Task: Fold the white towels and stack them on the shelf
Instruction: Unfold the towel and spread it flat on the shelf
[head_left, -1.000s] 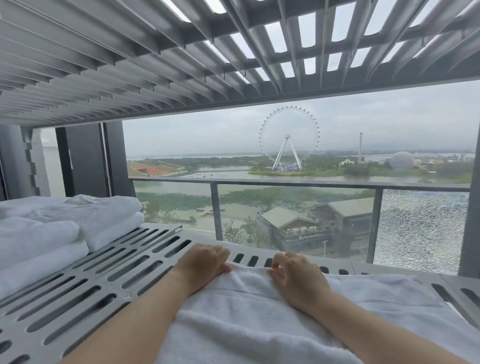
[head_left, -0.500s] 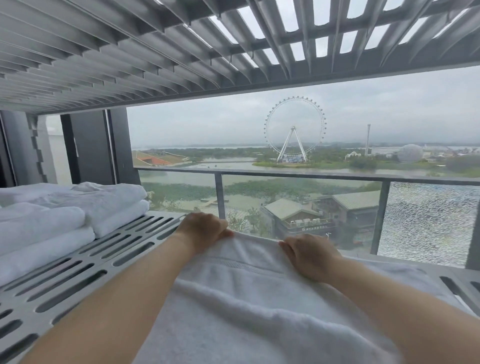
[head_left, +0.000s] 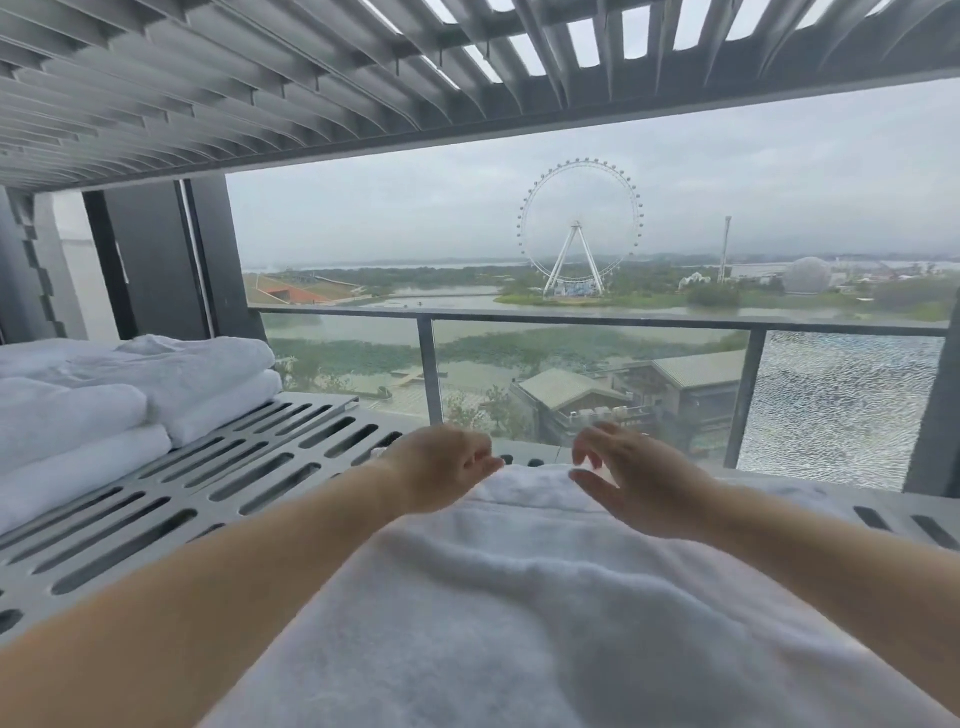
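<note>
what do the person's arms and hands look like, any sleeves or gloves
No sleeves show: the left arm and right arm are bare up to the picture's edge. The left hand and right hand wear no gloves, and no ring, watch or bracelet shows.

Far beyond a glass balcony railing (head_left: 571, 315), a white Ferris wheel (head_left: 576, 225) stands by grey water (head_left: 447, 302), a pale dome (head_left: 807, 275) to its right, low-roofed buildings (head_left: 566, 389) nearer
</note>
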